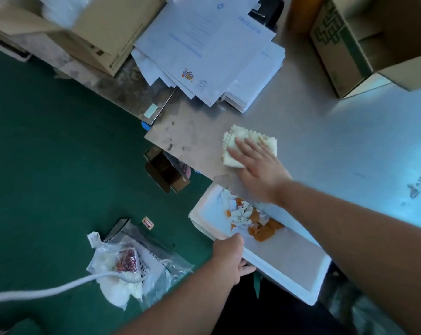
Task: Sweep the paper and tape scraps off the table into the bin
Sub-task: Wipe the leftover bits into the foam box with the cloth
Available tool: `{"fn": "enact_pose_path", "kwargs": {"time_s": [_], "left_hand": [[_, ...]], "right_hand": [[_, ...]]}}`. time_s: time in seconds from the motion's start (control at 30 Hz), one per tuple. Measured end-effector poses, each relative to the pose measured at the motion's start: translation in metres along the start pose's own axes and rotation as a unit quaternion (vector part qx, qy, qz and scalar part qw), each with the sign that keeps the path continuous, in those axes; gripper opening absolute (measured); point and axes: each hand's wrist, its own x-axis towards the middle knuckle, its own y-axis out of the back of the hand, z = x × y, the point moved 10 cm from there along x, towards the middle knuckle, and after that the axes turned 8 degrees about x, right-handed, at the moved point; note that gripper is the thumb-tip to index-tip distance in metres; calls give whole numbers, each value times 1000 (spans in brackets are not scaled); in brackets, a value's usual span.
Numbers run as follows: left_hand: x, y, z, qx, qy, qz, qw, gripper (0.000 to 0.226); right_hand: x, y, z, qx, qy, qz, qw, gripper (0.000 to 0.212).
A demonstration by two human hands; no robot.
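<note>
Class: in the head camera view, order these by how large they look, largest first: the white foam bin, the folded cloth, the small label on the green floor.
1. White foam bin
2. Folded cloth
3. Small label

The bin sits nearer the camera, which exaggerates its lead.

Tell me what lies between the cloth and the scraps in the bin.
In the head view, the right hand pressing the cloth, then bare table edge. The scraps sit in the bin just below it.

This looks like a packing or mail room. Cardboard boxes (91, 27) sit on a big grey metal desk (313, 131), and one brown box has green print (349, 44). A thick pile of white envelopes and printed papers (212, 52) lies there too. The floor (47, 153) is painted green, with plastic bags (132, 264) dropped on it.
</note>
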Motion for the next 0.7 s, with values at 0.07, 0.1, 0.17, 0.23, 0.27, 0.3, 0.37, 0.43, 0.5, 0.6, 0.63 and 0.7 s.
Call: {"fn": "enact_pose_path", "kwargs": {"time_s": [0.07, 0.1, 0.17, 0.23, 0.27, 0.3, 0.37, 0.43, 0.5, 0.6, 0.63, 0.7], "left_hand": [[-2, -1, 0, 4, -2, 5, 1000, 24], [-2, -2, 0, 4, -3, 6, 1000, 24], [-3, -4, -1, 6, -2, 10, 1000, 26], [-2, -8, -3, 5, -6, 11, 1000, 27], [-3, -11, -4, 3, -7, 10, 1000, 27], [-4, -17, -7, -1, -9, 3, 1000, 27], [-4, -27, -13, -7, -10, -7, 1000, 26], [-2, -35, -23, -6, -3, -9, 1000, 22], [0, -40, -33, 6, 9, 0, 1000, 25], [-5, -51, -42, 14, 25, 7, 1000, 34], [-8, -55, -44, 13, 28, 7, 1000, 35], [-11, -60, -46, 8, 30, 6, 1000, 36]], "right_hand": [[-24, -15, -10, -16, 38, -21, 999, 57], [-35, -22, -12, -20, 53, -29, 998, 58], [-60, -33, -15, -20, 80, -45, 996, 60], [-84, -47, -19, -11, 101, -70, 992, 61], [-98, -51, -21, 4, 101, -79, 992, 61], [-112, -54, -18, 28, 88, -78, 993, 60], [-136, -42, -12, 159, 25, -30, 987, 55], [-162, -23, 4, 385, -106, 45, 916, 45], [-195, -19, 41, 589, -274, 146, 746, 28], [-259, -1, 98, 660, -382, 331, 556, 35], [-278, 17, 111, 644, -381, 387, 539, 40], [-313, 65, 131, 565, -375, 480, 556, 35]]}}
